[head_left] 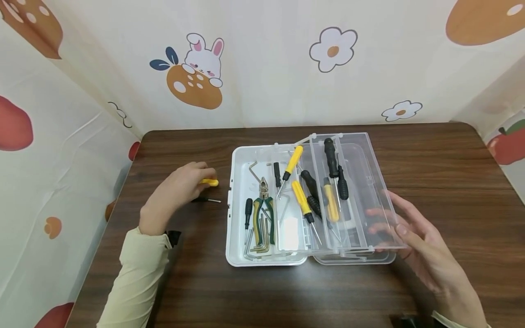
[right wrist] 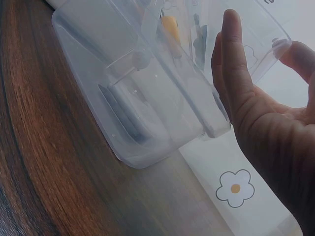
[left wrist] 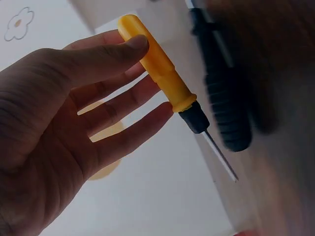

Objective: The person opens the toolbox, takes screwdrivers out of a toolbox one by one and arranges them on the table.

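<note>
Left of the toolbox (head_left: pixel 254 260), the left hand (head_left: pixel 180 187) is holding a yellow screwdriver (left wrist: pixel 160 66) by its handle. The work seems to be standing partway: the toolbox is lying open on the tabletop (head_left: pixel 459 182), and pliers (head_left: pixel 263 187), hex keys (head_left: pixel 264 234) and a small black screwdriver (head_left: pixel 248 207) are already resting inside it. More yellow and black screwdrivers are lying towards the toolbox's right side, in or beneath the clear tray (head_left: pixel 357 168) (the see-through plastic is making the layer hard to tell). What is remaining outside the toolbox, as far as the pictures are showing, is the held yellow screwdriver and another black screwdriver (left wrist: pixel 226 108), which is lying on the tabletop to the toolbox's left.

As for the fingers, those of the left hand are clamping the yellow handle, the thumb pressing one side and the fingertips meeting the other; the metal shaft is pointing away, free of them. The black screwdriver is lying just beside the yellow one, untouched by that hand. Right of the toolbox, the right hand (head_left: pixel 430 250) is gripping the tray's outer edge, its thumb standing apart from the fingers, with the clear plastic running between them (some fingers are showing through it).
</note>
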### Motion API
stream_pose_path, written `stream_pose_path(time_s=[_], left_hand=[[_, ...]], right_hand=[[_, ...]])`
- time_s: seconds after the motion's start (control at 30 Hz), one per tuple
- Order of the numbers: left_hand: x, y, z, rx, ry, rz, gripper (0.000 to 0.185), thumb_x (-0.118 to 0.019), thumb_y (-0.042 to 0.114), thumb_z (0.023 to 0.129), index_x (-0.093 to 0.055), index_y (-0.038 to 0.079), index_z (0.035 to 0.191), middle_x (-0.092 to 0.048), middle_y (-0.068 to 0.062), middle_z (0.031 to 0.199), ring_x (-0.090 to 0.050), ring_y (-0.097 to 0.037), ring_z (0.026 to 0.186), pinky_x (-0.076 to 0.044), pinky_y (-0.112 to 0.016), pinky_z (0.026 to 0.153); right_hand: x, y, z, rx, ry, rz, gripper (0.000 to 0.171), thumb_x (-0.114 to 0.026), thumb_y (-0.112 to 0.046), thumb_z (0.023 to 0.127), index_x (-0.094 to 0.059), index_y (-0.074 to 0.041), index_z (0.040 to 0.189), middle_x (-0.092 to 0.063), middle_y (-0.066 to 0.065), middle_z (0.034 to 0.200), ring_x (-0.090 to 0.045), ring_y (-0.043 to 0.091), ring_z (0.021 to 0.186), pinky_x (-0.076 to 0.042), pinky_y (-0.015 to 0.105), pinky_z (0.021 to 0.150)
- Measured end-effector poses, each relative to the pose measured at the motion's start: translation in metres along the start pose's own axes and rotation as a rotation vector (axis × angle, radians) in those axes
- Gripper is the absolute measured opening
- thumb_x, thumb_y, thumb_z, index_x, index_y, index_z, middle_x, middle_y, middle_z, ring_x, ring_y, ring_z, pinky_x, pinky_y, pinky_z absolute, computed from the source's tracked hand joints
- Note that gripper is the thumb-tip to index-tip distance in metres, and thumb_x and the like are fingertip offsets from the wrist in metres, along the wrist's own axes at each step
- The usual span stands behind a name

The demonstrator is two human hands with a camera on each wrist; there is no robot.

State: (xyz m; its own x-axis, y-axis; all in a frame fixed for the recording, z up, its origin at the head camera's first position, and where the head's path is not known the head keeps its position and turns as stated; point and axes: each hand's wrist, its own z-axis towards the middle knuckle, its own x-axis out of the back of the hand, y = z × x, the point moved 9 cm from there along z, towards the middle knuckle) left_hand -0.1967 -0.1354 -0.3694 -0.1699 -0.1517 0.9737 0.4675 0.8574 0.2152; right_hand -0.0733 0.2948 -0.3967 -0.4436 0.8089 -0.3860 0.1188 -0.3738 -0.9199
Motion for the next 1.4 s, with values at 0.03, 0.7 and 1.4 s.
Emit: stream_pose_path(time_s=[0.03, 0.7, 1.4], left_hand=[[-0.003, -0.002, 0.001, 0.007, -0.009, 0.003, 0.021, -0.075, -0.003, 0.091, -0.073, 0.009, 0.107, -0.068, -0.01, 0.098, -0.063, -0.027, 0.088, -0.059, -0.047, 0.086], [-0.019, -0.009, 0.0, 0.06, -0.042, 0.041, 0.02, -0.076, -0.001, 0.091, -0.073, 0.007, 0.109, -0.068, -0.01, 0.101, -0.063, -0.03, 0.096, -0.058, -0.05, 0.088], [0.02, 0.033, -0.002, -0.056, 0.089, 0.104, 0.034, -0.077, -0.01, 0.087, -0.072, 0.009, 0.114, -0.066, -0.009, 0.104, -0.061, -0.028, 0.101, -0.059, -0.041, 0.081]], right_hand=[[0.0, 0.0, 0.0, 0.0, 0.0, 0.002, 0.063, -0.026, 0.003, 0.11, -0.007, -0.011, 0.168, -0.058, 0.011, 0.149, -0.07, 0.021, 0.119, -0.064, 0.041, 0.087], [0.001, 0.002, -0.003, -0.062, 0.042, -0.051, 0.062, -0.028, -0.001, 0.111, -0.008, -0.015, 0.168, -0.06, 0.004, 0.148, -0.071, 0.015, 0.118, -0.063, 0.039, 0.088], [0.002, 0.002, -0.002, 0.002, -0.012, 0.043, 0.063, -0.024, 0.004, 0.109, -0.007, -0.011, 0.168, -0.057, 0.014, 0.151, -0.07, 0.024, 0.12, -0.063, 0.042, 0.088]])
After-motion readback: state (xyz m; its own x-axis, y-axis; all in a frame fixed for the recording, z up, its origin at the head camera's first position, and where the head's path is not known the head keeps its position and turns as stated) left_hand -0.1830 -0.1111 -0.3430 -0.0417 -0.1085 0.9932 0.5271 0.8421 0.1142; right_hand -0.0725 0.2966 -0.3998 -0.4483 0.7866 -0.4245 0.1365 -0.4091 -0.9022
